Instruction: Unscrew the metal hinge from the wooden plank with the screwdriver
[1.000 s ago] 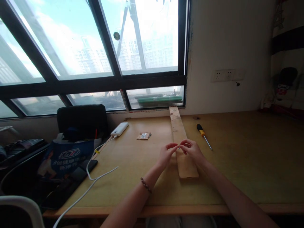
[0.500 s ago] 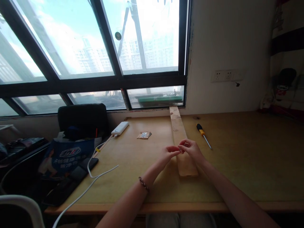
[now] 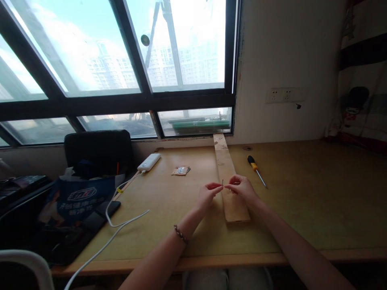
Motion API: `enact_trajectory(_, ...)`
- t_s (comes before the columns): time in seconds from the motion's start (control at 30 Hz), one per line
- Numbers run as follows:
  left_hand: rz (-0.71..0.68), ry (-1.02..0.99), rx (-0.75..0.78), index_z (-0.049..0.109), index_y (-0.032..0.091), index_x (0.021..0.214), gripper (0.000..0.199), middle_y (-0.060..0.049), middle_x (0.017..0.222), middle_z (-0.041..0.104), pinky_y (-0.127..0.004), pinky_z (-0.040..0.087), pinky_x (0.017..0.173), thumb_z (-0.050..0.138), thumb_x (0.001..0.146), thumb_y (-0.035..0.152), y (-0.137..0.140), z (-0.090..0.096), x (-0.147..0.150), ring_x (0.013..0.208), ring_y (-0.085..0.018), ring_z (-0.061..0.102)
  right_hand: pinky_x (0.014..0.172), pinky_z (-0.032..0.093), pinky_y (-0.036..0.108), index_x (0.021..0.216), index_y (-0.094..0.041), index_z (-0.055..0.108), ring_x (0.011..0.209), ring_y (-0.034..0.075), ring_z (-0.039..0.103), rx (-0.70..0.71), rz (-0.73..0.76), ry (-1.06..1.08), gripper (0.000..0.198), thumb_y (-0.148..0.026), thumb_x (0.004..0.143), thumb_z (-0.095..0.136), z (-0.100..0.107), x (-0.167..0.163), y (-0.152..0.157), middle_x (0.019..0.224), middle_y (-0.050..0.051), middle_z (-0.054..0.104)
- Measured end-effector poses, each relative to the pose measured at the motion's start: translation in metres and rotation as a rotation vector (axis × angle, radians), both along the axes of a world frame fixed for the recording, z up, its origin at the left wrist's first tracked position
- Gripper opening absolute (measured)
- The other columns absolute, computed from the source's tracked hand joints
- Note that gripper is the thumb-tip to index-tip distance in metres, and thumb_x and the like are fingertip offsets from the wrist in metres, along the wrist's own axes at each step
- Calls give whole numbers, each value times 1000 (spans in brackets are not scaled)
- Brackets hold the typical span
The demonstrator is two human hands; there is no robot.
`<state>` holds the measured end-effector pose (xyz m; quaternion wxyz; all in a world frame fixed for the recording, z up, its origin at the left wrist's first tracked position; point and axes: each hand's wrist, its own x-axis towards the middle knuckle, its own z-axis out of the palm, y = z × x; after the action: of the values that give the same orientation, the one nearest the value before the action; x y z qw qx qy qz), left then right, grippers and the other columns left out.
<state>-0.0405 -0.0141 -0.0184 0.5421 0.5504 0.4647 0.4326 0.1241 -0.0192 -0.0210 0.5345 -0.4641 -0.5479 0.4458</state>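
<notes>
A small thin metal screw stands upright between my fingertips, above the left side of a long wooden board. My left hand is closed in a pinch on it. From the other side, my right hand is pinched with thumb and forefinger at the same screw, over the board. The screw's lower end is hidden by the fingers. To the right of the board lies a screwdriver with a black and yellow handle. Left of the board is a pair of small metal plates, seemingly hinges, on a brown piece.
The board runs across the table to the window sill. A white power bank with a white cable lies at the left edge. Beyond that edge stand a black chair and a blue bag.
Both hands have shifted slightly left, and the screw now shows upright between the fingertips. The right fingers have straightened toward the left hand. The whole view has turned a little.
</notes>
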Motion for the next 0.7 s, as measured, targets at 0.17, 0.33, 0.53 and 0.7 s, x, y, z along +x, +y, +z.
enact_trajectory(0.17, 42, 2, -15, 70, 16, 77, 30, -6, 77, 68, -26, 37, 62, 70, 58, 39, 1, 0, -1, 74, -17, 56, 61, 52, 26, 72, -14, 62, 67, 17, 65, -60, 110, 59, 33, -41, 56, 74, 6, 1, 0, 72, 4, 67)
enact_trajectory(0.33, 30, -20, 16, 71, 15, 76, 27, -7, 78, 69, -27, 40, 66, 70, 59, 36, 2, 0, 0, 75, -18, 59, 62, 56, 31, 87, -16, 56, 65, 19, 68, -125, 178, 161, 37, -40, 62, 71, 7, -3, -5, 71, 5, 69)
enact_trajectory(0.53, -116, -29, 82, 72, 13, 78, 29, -9, 78, 70, -29, 43, 73, 70, 61, 36, 0, -2, 3, 77, -20, 61, 49, 54, 26, 80, -14, 56, 53, 17, 66, -60, 161, 82, 32, -41, 67, 66, 5, -3, -6, 63, 3, 67)
enact_trajectory(0.7, -157, -48, 90, 72, 13, 82, 29, -9, 84, 71, -30, 44, 77, 69, 63, 36, -2, 0, 4, 81, -21, 62, 41, 47, 22, 73, -14, 57, 44, 13, 60, 40, 112, 6, 29, -42, 72, 63, 1, -3, -5, 56, 1, 63)
